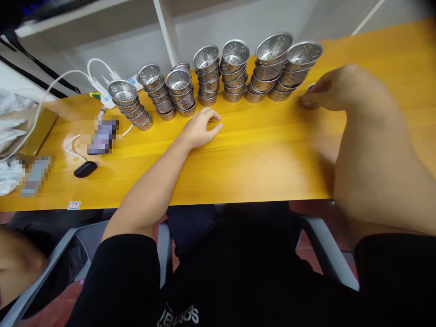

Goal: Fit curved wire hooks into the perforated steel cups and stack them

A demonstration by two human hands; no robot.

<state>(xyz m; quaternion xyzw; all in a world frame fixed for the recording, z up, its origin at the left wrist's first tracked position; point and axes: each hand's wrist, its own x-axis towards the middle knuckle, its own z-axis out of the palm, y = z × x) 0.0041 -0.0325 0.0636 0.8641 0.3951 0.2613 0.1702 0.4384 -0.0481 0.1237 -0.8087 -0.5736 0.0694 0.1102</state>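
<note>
Several stacks of perforated metal cups stand in a row along the back of the yellow table (pixel 238 163). The leftmost stack (pixel 131 106) leans slightly; the rightmost stack (pixel 296 68) is nearest to my right hand. My left hand (pixel 203 127) rests on the table in front of the middle stacks, thumb and fingers apart, holding nothing. At the right, my right hand (pixel 332 91) has its fingers closed on a small metal cup (pixel 309 102) at the tabletop, just right of the rightmost stack. The fingers hide much of that cup, and motion blurs it.
A phone (pixel 103 136), a black oval device (pixel 85 169) and white cables lie on the left. Farther left are another device (pixel 36 175), a cardboard box (pixel 42 129) and plastic bags. Another person's arm (pixel 20 265) shows at lower left.
</note>
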